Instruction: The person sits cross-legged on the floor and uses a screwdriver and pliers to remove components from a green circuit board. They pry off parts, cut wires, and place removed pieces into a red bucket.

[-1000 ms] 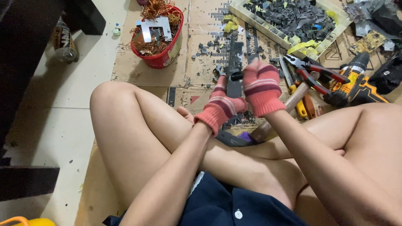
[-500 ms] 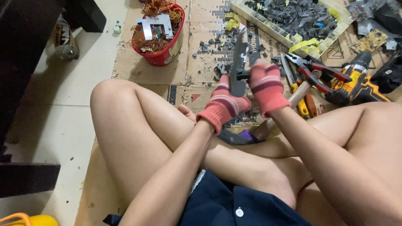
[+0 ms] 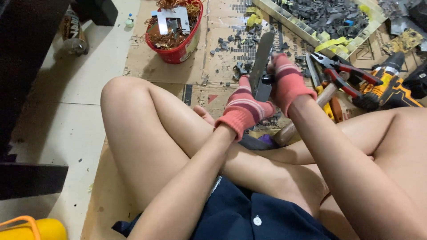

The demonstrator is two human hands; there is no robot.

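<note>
From the head view, the left hand (image 3: 243,110) and right hand (image 3: 287,82), both in red striped gloves, close together around a flat grey metal piece (image 3: 261,66) standing upright above the cardboard (image 3: 209,66) on the floor. Far left sits a red bowl (image 3: 182,49) of copper wire; red-handled pliers (image 3: 342,71) and a yellow drill (image 3: 391,86) lie right

Both gloved hands are raised together above the crossed legs. The left hand (image 3: 243,109) and right hand (image 3: 287,82) sit close, fingers curled shut.
</note>
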